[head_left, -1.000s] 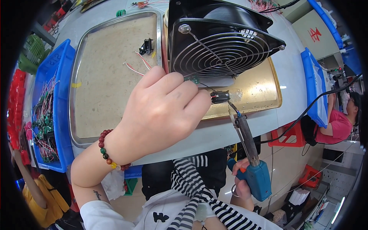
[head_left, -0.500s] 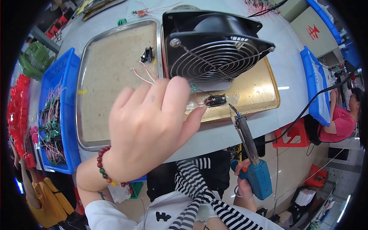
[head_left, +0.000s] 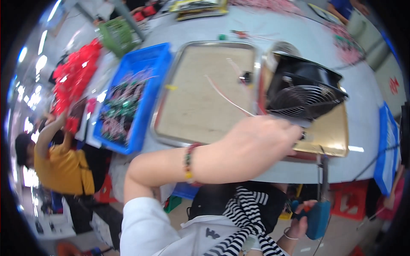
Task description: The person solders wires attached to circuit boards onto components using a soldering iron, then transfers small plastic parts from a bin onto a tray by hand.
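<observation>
Midway through wiring: left hand [head_left: 256, 143] pinching thin leads beside black square metal-grilled fan [head_left: 304, 91], right hand [head_left: 304, 218] clamped on blue-handled soldering iron [head_left: 319, 200], tip off the joint.

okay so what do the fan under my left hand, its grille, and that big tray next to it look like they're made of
Fan: the black housing looks like matte moulded plastic, though painted metal is possible. Its grille: thin concentric wires with a grey glint, probably steel wire. Tray: shiny silvery rim, likely stainless steel; its floor looks dull beige, perhaps a liner. The left hand reaches the fan's lower edge.
</observation>
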